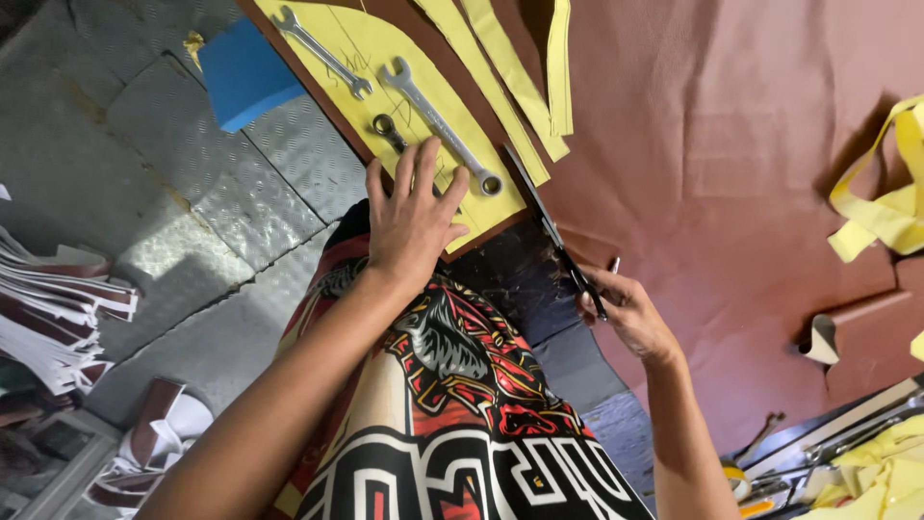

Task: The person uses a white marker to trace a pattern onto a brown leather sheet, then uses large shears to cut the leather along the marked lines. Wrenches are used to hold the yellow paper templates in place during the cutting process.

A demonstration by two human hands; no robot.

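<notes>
My left hand (414, 217) lies flat, fingers spread, on a yellow paper pattern (371, 48) that rests on a large sheet of brown leather (712, 125). Three metal wrenches hold the pattern down: a long one (438, 120) beside my fingers, a slimmer one (322, 53) farther off, and a short one (388, 127) partly under my fingertips. My right hand (626, 308) grips black scissors (549, 226). Their blades lie along the pattern's right edge, at the near edge of the leather.
Yellow paper strips (510, 77) lie on the leather past the pattern. More yellow scraps (885, 207) sit at the right. A blue foam piece (245, 72) lies on the metal floor plate. Stacked cut pieces (53, 308) are at the left, tools (828, 448) at lower right.
</notes>
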